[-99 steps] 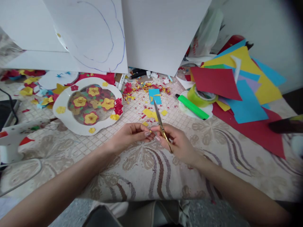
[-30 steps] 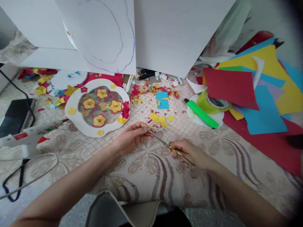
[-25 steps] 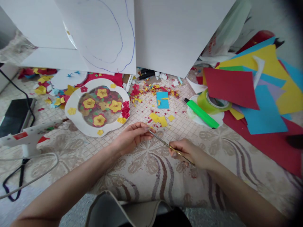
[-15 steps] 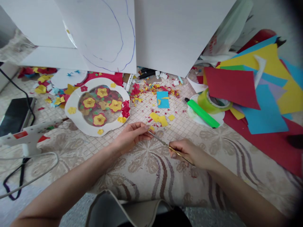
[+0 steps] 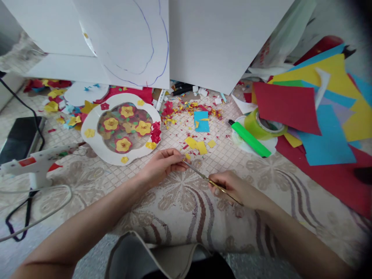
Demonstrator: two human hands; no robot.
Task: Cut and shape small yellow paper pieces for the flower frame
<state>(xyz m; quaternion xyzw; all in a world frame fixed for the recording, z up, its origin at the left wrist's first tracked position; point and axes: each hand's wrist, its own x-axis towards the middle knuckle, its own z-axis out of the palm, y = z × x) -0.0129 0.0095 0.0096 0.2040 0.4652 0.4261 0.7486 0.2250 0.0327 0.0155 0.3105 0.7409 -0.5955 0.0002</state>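
Pinching a yellow scrap (image 5: 187, 157), left hand (image 5: 162, 166) meets the tip of the scissors (image 5: 200, 175) gripped by right hand (image 5: 234, 188).

You look from a single camera on your head, facing forward and steeply down over your forearms onto the beige patterned carpet (image 5: 180, 201). Your left hand (image 5: 162, 164) and right hand (image 5: 232, 188) sit near, at mid-frame; tilted white paper sheets (image 5: 217, 38) fill the far top edge.
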